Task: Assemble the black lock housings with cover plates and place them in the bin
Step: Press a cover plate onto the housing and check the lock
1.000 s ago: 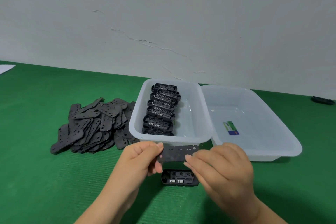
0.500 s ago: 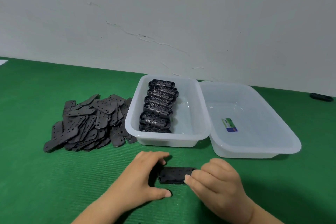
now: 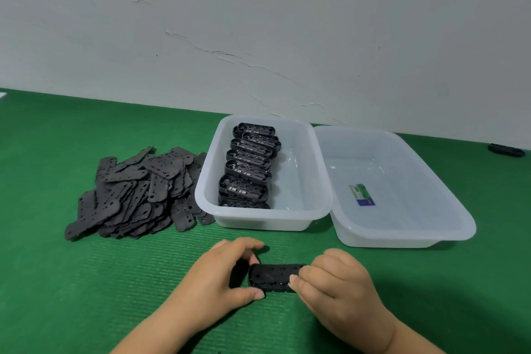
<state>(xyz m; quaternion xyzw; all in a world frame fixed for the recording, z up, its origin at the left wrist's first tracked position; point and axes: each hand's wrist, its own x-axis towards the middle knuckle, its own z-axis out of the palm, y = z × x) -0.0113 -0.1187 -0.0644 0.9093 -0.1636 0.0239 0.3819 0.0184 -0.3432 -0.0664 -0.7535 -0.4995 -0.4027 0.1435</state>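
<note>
A black oblong lock housing (image 3: 274,279), dotted with small holes on its cover plate, is lying on the green tabletop (image 3: 86,282), pinched between the left hand (image 3: 218,276) and right hand (image 3: 336,287); its right end is hiding under fingers.

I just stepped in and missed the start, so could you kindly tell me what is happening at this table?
A person is fitting a cover plate onto a black lock housing lying on the green mat. The left hand grips its left end and the right hand pinches its right end. A pile of loose cover plates lies to the left. The nearer bin holds a row of housings; the bin on the right holds none.
</note>
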